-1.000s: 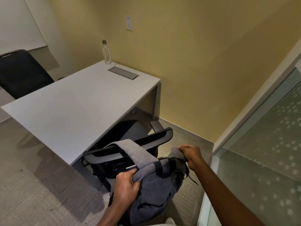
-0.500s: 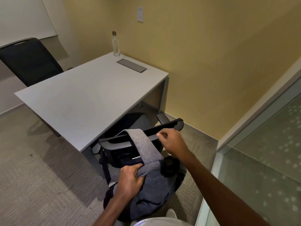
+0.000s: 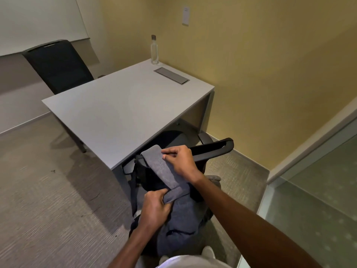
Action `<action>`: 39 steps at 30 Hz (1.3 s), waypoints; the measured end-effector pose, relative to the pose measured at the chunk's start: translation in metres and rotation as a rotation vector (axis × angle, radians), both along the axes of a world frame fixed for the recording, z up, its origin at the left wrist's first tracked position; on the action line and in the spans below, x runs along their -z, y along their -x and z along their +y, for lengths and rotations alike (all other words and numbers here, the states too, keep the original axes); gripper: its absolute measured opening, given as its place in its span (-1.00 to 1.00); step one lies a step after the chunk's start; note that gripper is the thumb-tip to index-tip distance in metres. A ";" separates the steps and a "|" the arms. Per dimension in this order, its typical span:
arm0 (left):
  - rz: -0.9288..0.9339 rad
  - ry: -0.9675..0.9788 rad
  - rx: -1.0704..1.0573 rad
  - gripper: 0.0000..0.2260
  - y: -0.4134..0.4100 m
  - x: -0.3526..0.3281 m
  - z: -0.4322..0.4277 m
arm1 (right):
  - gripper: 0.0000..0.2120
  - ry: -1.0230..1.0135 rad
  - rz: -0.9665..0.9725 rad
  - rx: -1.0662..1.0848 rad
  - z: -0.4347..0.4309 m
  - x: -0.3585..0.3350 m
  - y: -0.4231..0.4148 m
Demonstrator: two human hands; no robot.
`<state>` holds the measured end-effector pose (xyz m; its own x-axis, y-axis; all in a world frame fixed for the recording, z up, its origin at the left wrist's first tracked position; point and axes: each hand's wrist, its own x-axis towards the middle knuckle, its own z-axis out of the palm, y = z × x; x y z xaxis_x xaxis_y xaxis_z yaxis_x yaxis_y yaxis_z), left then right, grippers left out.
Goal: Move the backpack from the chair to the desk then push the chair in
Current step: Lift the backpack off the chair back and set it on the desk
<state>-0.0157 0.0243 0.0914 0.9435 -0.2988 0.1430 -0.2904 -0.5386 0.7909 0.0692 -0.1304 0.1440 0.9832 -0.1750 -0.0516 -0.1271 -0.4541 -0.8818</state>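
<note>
Your backpack (image 3: 181, 219) is a heathered blue-grey with a lighter grey strap (image 3: 162, 167), hanging on a black chair (image 3: 210, 149). The desk (image 3: 119, 113) is plain pale grey, the wall (image 3: 251, 55) at 1 o'clock mustard yellow, and the carpet (image 3: 48, 200) grey-beige with fine ribbed stripes.

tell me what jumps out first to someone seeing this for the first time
Two bare hands on a grey backpack hanging at the back of a black chair: the left hand grips the top handle, while the right hand holds the wide strap draped over the backrest. Beyond them stretches a white desk, bare but for a clear bottle at its far corner by the yellow wall. A second black chair stands at the desk's far left.
</note>
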 end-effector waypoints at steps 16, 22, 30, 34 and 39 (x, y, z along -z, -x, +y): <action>-0.015 -0.098 -0.090 -0.70 0.006 0.010 0.012 | -0.83 0.161 0.024 -0.387 0.031 0.007 0.006; -0.009 -0.057 0.059 -0.90 0.007 0.008 -0.009 | -0.72 0.338 0.282 -0.495 -0.019 0.013 0.030; 0.024 -0.051 0.239 -0.73 0.000 -0.002 -0.060 | -0.76 -0.020 0.169 0.060 -0.169 0.045 0.146; 0.080 0.036 0.317 -0.76 -0.005 -0.007 -0.092 | -0.45 -0.276 0.162 0.257 -0.219 0.069 0.223; 0.182 0.198 0.459 -0.69 -0.014 -0.028 -0.142 | -0.33 -0.337 0.076 0.388 -0.236 0.067 0.262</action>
<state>-0.0019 -0.1176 0.1191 0.7369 -0.6706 0.0850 -0.3099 -0.2233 0.9242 -0.1931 -0.3661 0.0773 0.8408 -0.4870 -0.2364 -0.2988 -0.0533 -0.9528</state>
